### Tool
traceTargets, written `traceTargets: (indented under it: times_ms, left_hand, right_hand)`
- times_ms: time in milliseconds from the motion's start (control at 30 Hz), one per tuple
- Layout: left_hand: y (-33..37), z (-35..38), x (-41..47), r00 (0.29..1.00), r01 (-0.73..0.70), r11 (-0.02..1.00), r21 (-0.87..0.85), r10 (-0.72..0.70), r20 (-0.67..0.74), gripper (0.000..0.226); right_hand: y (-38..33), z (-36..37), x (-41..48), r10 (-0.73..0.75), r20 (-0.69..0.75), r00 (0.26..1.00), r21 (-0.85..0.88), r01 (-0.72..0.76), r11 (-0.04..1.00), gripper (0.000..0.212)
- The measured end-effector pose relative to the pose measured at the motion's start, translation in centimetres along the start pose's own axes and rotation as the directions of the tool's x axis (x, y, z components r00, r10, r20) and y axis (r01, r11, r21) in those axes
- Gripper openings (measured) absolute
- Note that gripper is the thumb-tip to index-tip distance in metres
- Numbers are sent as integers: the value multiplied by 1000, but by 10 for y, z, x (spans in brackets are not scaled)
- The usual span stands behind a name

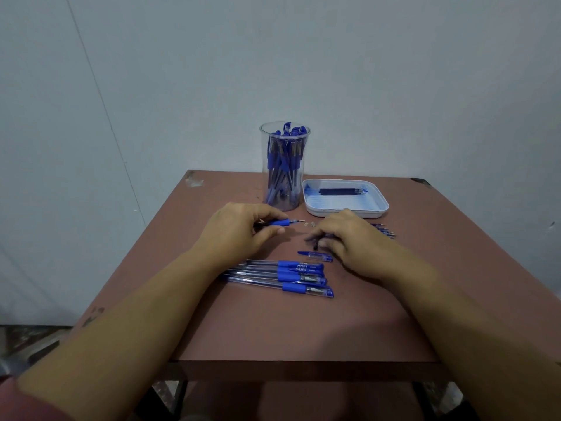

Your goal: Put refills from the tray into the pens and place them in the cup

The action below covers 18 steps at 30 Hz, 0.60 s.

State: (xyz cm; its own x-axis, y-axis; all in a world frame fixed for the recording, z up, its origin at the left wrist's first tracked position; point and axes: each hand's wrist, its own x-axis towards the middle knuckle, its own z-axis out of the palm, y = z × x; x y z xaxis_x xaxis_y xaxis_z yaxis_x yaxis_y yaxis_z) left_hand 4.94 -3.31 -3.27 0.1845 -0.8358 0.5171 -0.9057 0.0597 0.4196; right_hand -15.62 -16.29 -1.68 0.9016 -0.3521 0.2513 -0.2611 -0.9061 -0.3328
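My left hand (243, 227) grips a blue-gripped pen (283, 222) lying level, its refill tip pointing right. My right hand (349, 238) lies low over the table, fingers curled around a small dark piece (315, 242) that is blurred. A tiny clear part (309, 223) lies between the hands. A loose blue cap (315, 256) sits in front of my right hand. Several capped pens (288, 276) lie in a row near me. The clear cup (284, 165) holds several pens. The white tray (346, 208) behind my right hand holds dark refills (340, 191).
Several thin refills (384, 230) lie on the table right of my right hand, partly hidden by it. The reddish-brown table (288, 326) ends close to me and stands against a pale wall. Its surface is scuffed at the far corners.
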Motion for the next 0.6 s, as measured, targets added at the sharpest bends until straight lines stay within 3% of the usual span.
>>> traceTargets:
  times_ms: [167,400,533,600]
  left_hand:
    - [3,1,-1,1000,-5,1000,-28,6,29,23]
    - [8,5,-2,997,-59,995,-83,63,46,23]
    - [4,4,-2,1000,-22,997,-80,23,19,23]
    - [5,3,-2,1000,-16,997,-73,18,19,23]
  right_hand:
    - [-2,-5,-5,51,-297,953,157,-4,988,25]
    - [-14,5,1,71,-265,962,257,-1,966,10]
    - [-2,-6,-4,139,-300,944,269,-56,961,21]
    - [2,-11,-8,155,-323,933,279,-63,958,16]
